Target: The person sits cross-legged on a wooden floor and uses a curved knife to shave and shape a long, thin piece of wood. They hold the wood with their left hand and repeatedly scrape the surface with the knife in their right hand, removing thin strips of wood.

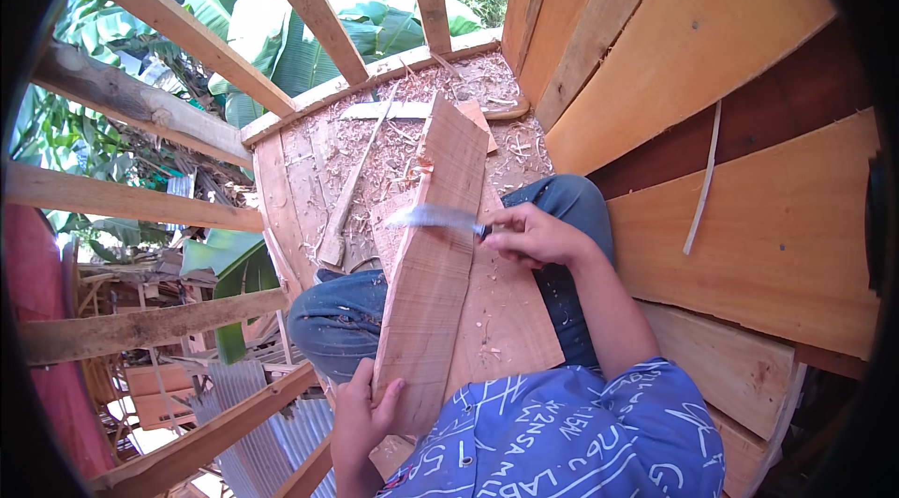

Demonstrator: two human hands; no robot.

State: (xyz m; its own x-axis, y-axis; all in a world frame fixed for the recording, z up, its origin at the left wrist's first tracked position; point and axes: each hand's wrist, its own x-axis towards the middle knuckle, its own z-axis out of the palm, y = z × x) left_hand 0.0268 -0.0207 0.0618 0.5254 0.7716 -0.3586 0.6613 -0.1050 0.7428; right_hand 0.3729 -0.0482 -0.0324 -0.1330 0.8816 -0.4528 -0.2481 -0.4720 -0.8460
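A thick wooden plank stands tilted on its edge across my lap, its upper end pointing away from me. My left hand grips the plank's near end, thumb on the broad face and fingers round the other side. In my right hand is a knife with a dark handle. Its blade, slightly blurred, lies across the plank's upper half and reaches past the left edge. A curled shaving clings to that edge just above the blade. Beneath the plank, a wide flat board rests on my legs.
Wood shavings litter the floor. A large blade with a wooden handle lies at the far side, near a long thin wooden stick. Wooden railing bars stand at left and ahead; a plank wall rises at right.
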